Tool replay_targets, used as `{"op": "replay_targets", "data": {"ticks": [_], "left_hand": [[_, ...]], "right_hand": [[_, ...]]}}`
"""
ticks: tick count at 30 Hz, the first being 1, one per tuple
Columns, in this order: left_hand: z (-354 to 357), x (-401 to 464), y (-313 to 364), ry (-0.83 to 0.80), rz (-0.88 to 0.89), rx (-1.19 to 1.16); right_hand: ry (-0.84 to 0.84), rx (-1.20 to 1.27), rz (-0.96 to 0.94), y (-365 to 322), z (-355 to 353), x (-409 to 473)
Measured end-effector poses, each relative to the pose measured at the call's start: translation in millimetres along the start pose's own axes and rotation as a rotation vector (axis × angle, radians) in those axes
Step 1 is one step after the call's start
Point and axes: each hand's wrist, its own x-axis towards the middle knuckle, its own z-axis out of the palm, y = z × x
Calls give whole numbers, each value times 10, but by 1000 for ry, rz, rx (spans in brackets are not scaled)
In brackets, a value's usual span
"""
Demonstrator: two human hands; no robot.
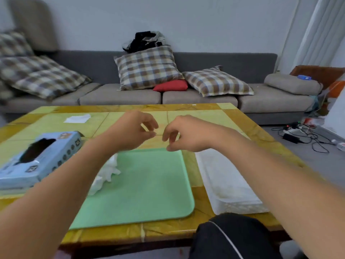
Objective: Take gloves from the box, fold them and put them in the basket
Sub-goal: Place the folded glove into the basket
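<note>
On the counter (233,116) we see the blue glove box (37,161) at left, crumpled white gloves (107,173) beside the green mat (145,184), our left hand (134,130) and right hand (184,134) raised, fingers loosely curled, empty, and the white basket (229,180) at right.

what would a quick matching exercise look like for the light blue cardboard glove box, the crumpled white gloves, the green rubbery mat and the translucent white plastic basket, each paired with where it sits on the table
Things:
1. light blue cardboard glove box
2. crumpled white gloves
3. green rubbery mat
4. translucent white plastic basket

Places:
A. centre of the table, near edge
B. far left of the table
C. right of the mat
D. on the mat's left edge

Pairs: 1-B, 2-D, 3-A, 4-C
</note>
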Motion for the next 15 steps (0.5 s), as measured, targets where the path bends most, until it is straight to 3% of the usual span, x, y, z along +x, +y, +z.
{"op": "replay_targets", "data": {"ticks": [3, 7, 11, 15], "left_hand": [[-49, -430, -811, 29, -268, 115], [57, -977, -1432, 126, -422, 156], [118, -1105, -1726, -92, -478, 191], [223, -1081, -1901, -202, -448, 158]], "right_hand": [[-113, 41, -130, -578, 449, 597], [-102, 31, -194, -961, 1053, 1103], [-135, 32, -239, -1088, 1434, 1362], [-108, 177, -187, -1091, 1457, 1490]]}}
